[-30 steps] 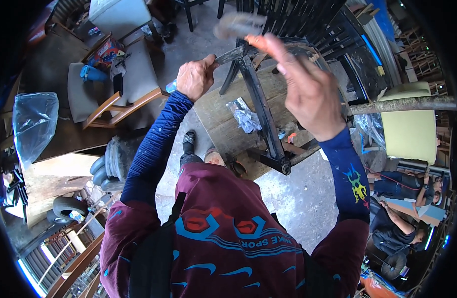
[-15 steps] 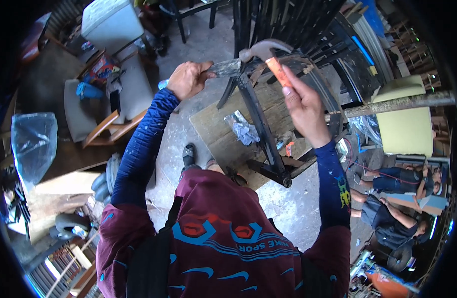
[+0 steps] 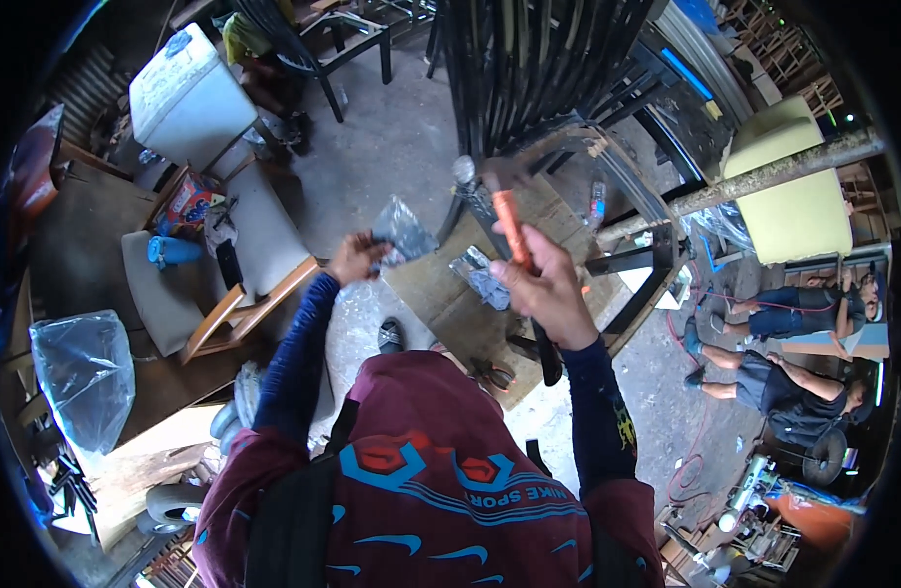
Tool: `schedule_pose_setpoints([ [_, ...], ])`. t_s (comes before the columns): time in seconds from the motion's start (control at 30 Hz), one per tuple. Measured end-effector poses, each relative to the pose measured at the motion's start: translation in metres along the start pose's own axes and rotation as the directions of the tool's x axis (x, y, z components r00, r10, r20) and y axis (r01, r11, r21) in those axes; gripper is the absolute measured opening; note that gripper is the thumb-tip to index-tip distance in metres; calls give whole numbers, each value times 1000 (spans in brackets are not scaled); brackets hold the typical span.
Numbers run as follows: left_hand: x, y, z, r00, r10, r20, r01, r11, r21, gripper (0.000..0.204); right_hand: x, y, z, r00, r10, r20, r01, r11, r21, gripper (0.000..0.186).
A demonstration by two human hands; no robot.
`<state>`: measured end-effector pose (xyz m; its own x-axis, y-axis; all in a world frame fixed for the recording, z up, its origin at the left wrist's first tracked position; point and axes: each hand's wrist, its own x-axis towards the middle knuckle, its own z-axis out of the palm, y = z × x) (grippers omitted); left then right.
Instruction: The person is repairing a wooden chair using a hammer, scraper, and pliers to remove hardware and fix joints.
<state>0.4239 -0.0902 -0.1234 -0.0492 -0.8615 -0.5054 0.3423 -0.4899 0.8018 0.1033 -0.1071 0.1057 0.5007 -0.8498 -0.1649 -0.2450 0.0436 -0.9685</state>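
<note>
My left hand [image 3: 357, 259] grips a putty knife [image 3: 405, 233] with a broad, stained metal blade. The blade is turned flat toward me, left of a dark wooden chair frame [image 3: 634, 178] and apart from it. In my right hand [image 3: 552, 289] is a claw hammer [image 3: 510, 227] by its orange handle. Its head is smeared by motion, over a dark bar of the frame. The frame lies on a worn wooden board [image 3: 426, 299], its tall black slats [image 3: 529, 78] reaching away from me. A crumpled grey cloth [image 3: 487, 287] rests on the board below the hammer.
Pliers [image 3: 494, 375] lie at the board's near edge. A bottle [image 3: 596, 204] stands beyond my right hand. On the left are a grey-cushioned chair [image 3: 264, 216] and a white padded seat [image 3: 191, 98]. A pole [image 3: 764, 181] crosses at right, near a yellow seat [image 3: 788, 186]. Two people [image 3: 793, 392] sit farther right.
My left hand has drawn the putty knife down and away from the frame, turning its blade flat. My right hand has moved lower and leftward with the hammer. The view has shifted.
</note>
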Motion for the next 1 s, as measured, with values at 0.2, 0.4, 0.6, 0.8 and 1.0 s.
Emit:
schedule_pose_setpoints([
  [0.2,5,-99,3,958,283,50,-270,831,486,27,47,1,112,933,-247,262,157,934,319,56],
  [0.4,19,-155,-49,991,127,46,-130,818,561,26,38,-8,147,901,-392,185,352,911,217,40],
  [0.6,68,-213,-12,998,-64,-9,56,774,630,26,21,35,121,925,-42,377,-244,696,675,28],
  [0.8,112,-247,46,967,-226,116,72,681,729,24,-22,95,79,987,5,161,-60,939,339,30],
  [1.0,67,-179,112,973,-227,-50,200,708,677,29,-118,201,66,931,278,-236,-336,907,-255,29],
])
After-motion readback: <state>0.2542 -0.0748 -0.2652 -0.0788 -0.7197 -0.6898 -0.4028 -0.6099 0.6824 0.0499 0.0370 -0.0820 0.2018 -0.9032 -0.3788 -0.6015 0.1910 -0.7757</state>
